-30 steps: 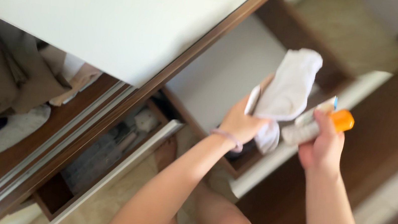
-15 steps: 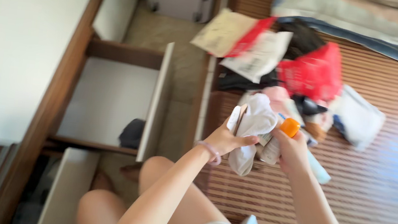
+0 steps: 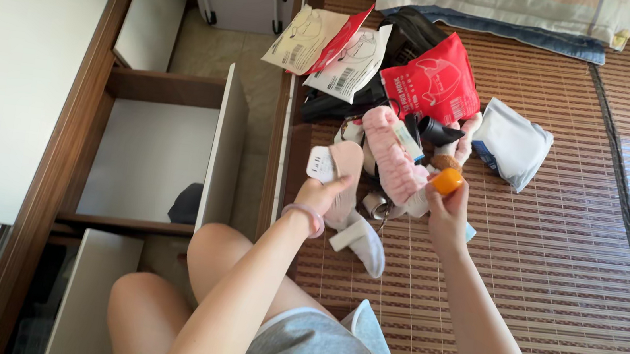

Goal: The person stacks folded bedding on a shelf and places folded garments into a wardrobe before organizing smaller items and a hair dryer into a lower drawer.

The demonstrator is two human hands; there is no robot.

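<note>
Left hand [image 3: 322, 194] pinching a small white card [image 3: 321, 164] together with a hanging white cloth [image 3: 360, 235]. Right hand [image 3: 448, 215] closing around a tube with an orange cap [image 3: 447, 182]. Both hovering above the woven mat [image 3: 561, 263], at the near edge of a pile: pink fluffy band [image 3: 393, 159], red pouch [image 3: 430, 83], white packets [image 3: 338, 52]. Open drawer [image 3: 161, 154] gaping at left.

1. A red pouch [image 3: 430, 83] lies on the woven mat [image 3: 562, 255].
2. Two flat white packets [image 3: 331, 47] lie just beside it.
3. A pink fluffy headband [image 3: 389, 158] lies in the pile.
4. An open white drawer [image 3: 226, 150] holds a dark item [image 3: 186, 205].
</note>
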